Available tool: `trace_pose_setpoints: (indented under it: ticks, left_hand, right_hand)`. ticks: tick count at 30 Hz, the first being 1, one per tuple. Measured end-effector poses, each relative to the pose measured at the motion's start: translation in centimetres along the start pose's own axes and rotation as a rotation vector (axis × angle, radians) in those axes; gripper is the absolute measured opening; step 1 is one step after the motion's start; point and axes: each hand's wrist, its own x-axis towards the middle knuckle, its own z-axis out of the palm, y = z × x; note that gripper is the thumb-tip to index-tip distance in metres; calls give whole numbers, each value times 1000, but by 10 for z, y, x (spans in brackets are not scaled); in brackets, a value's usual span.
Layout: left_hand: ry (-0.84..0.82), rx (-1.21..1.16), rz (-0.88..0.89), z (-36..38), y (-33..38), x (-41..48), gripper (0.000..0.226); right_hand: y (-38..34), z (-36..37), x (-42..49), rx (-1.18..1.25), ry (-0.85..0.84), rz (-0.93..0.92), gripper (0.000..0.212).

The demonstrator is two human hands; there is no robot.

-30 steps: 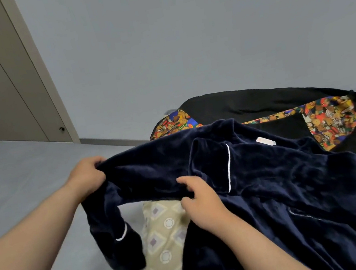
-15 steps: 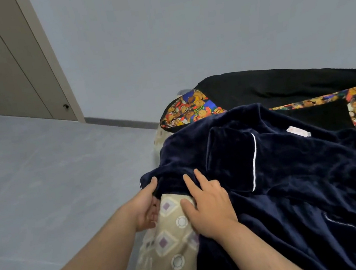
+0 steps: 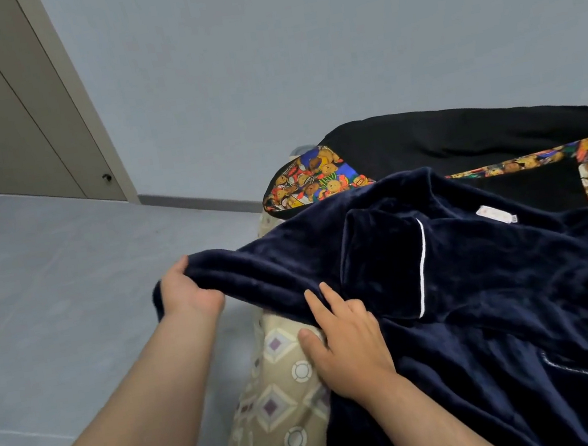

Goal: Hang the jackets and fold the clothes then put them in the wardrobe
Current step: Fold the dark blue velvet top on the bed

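Left hand (image 3: 189,295) grips navy robe (image 3: 485,289); right hand (image 3: 349,348) flat on it

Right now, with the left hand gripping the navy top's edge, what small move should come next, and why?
Probably carry that edge inward over the navy top. The left hand grips it lifted past the bed, and the right hand lies flat on the cloth, ready to serve as the fold line.

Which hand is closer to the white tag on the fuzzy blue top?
Right. The right hand lies on the fuzzy dark blue top, below and left of the small white tag; the left hand grips its far left edge.
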Motion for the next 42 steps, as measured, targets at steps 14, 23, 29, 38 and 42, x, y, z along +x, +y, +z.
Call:
trace_pose_setpoints:
  ticks: [14,23,29,38,42]
  left_hand:
    - [-293,1021,841,45,-22,-85,10]
    - [-1086,2219,1485,21,-140,-122,47]
    - [-1123,2254,1341,-1,-166,-136,27]
    - [-1123,2463,1162,12,-216,-140,75]
    - [-1194,2490,1114,9,-219,-138,82]
  right_hand:
    - [8,-99,-9,1374,117,209,35]
    - [30,-146,-19,878,406,228,94]
    - [74,-150,-8,1075,190,675,12]
    - [133,-179,-45,1451,124,541,60]
    - [138,-176,-54,1016,175,584,39]
